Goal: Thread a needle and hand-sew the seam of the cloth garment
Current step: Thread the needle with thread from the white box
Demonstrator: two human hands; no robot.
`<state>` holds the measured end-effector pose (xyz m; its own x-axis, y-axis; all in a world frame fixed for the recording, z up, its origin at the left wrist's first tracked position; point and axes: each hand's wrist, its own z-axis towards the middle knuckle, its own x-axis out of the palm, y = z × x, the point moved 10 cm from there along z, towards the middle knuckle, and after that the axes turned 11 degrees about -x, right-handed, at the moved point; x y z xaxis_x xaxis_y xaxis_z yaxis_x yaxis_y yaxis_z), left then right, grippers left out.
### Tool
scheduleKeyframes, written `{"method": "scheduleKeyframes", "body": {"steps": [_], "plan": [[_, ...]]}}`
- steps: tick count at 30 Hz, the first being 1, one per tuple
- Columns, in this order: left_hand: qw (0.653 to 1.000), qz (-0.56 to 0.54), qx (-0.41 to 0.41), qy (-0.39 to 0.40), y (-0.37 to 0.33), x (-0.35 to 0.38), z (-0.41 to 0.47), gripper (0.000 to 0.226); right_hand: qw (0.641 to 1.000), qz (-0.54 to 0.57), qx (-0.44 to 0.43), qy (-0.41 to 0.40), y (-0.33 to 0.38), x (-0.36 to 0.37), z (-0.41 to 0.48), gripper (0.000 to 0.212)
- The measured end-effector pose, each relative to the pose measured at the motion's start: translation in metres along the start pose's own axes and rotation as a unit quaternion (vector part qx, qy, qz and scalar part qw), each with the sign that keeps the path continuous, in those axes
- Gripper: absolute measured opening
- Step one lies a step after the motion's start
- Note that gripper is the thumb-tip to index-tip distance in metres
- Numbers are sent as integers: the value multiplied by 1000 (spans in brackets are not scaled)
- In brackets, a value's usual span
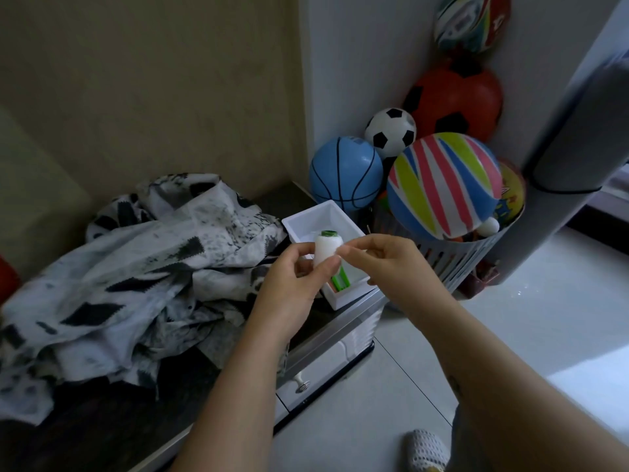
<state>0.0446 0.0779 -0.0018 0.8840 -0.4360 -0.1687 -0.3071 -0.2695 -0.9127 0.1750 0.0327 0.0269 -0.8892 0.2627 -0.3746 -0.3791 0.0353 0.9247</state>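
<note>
Left hand (pixel 289 284) grips white thread spool (pixel 326 249) upright over the white box (pixel 306 221), right hand (pixel 384 267) fingertips pinched together at its side, likely hunting the thread end; garment (pixel 136 267) heaped on cabinet (pixel 333 330) left, needle not visible.

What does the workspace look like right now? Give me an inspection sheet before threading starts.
Surface: dark cabinet top, largely covered by cloth.
Job's things: patterned garment heaped on it; white thread spool held above the box; needle not seen.
Clutter: white box holding a green tool.
Grippers: left hand grips the spool; right hand pinches at its side.
Cables: nothing seen.
Surroundings: basket of balls beside the cabinet, tiled floor.
</note>
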Motion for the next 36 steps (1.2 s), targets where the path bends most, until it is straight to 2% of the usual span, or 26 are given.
{"method": "scheduleKeyframes", "body": {"steps": [4, 11, 14, 19, 25, 28, 31, 33, 36], "plan": [[1000, 28, 13, -6, 1, 3, -2, 35, 1000, -4, 14, 3, -4, -4, -1, 6], [998, 53, 24, -22, -1, 5, -4, 30, 999, -34, 5, 11, -2, -9, 0, 12], [999, 45, 14, -23, 1, 3, -4, 34, 999, 41, 35, -5, -6, -13, 1, 13], [998, 39, 6, -41, 5, -4, -1, 39, 978, 194, 71, -39, -11, -21, -2, 16], [999, 26, 5, -23, 4, -1, -2, 32, 998, 43, 39, 15, -9, -5, 2, 9], [1000, 12, 1, 6, 4, 3, -4, 45, 997, 64, 42, 30, -11, 1, 3, 7], [999, 1, 2, 35, 4, 6, -5, 59, 994, 62, 35, 82, -10, 8, 2, 12], [999, -16, 3, 49, 3, 7, -5, 54, 995, 14, 21, 94, -8, 9, 3, 6], [998, -36, -5, 55, 6, 4, -2, 39, 996, -14, 7, 85, -6, 6, 5, 13]]}}
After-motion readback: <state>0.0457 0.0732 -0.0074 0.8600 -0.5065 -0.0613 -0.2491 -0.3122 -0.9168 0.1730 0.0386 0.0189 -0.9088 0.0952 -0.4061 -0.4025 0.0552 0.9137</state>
